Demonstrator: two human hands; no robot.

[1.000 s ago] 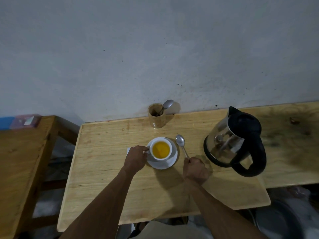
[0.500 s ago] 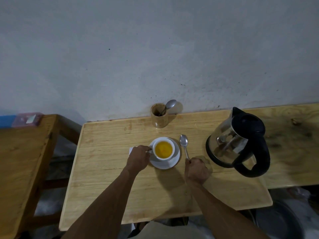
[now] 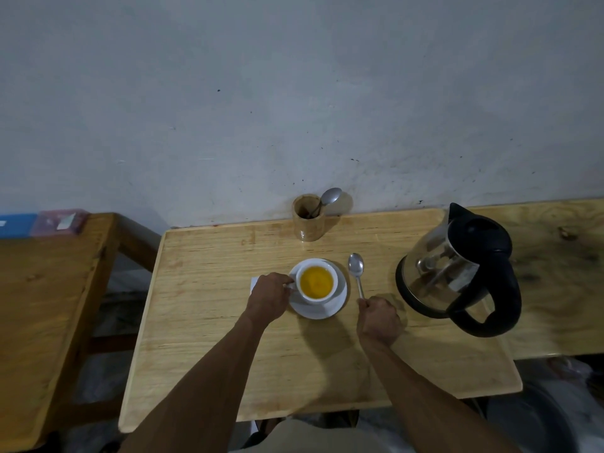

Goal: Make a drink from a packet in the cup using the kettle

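Note:
A white cup (image 3: 316, 282) full of yellow-orange drink stands on a white saucer (image 3: 340, 299) in the middle of the wooden table (image 3: 202, 322). My left hand (image 3: 268, 296) pinches the cup's handle from the left. A metal spoon (image 3: 356, 273) lies flat on the table just right of the saucer, and my right hand (image 3: 379, 318) is closed on the end of its handle. The glass kettle (image 3: 457, 276) with black lid and handle stands to the right. A white packet corner (image 3: 254, 284) peeks out beneath my left hand.
A wooden holder (image 3: 307, 222) with another spoon (image 3: 330, 197) stands at the back against the grey wall. A second wooden table (image 3: 49, 305) lies to the left across a gap, and a wooden surface (image 3: 555, 256) continues to the right behind the kettle.
Both hands keep their holds on the cup handle and spoon. Only the camera view has shifted slightly; the spoon stays flat on the table.

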